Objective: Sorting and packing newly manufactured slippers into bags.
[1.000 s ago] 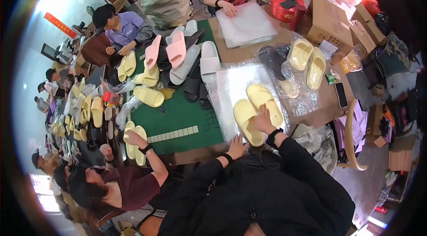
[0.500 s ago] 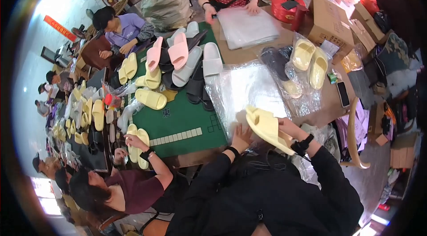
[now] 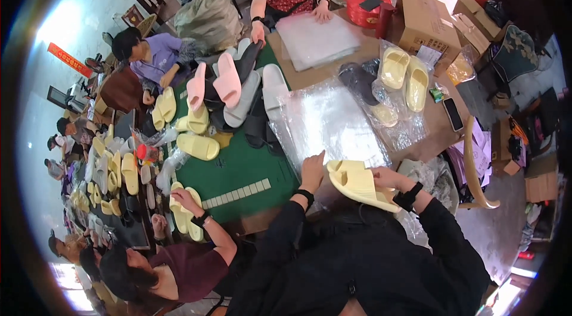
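Observation:
My right hand (image 3: 387, 178) is closed on a pale yellow slide slipper (image 3: 351, 179), held tilted above the table's near edge. Beside it, my left hand (image 3: 312, 172) rests at the near edge of a stack of clear plastic bags (image 3: 333, 119), index finger stretched out and nothing held. Past the stack's right side lie a pair of yellow slippers (image 3: 417, 90) in clear plastic and a dark grey slipper (image 3: 358, 84).
Pink, grey, black and yellow slippers (image 3: 225, 80) crowd the green mat (image 3: 232, 167). Co-workers sit left and across; one in red touches a dark slipper (image 3: 248, 61). A phone (image 3: 453, 114), cardboard box (image 3: 422, 24) and chair arm (image 3: 471, 179) stand right.
My right hand has lowered and turned the yellow slipper flatter. My left hand has shifted left, index finger extended. The co-worker in red has reached from the plastic sheets to a dark slipper.

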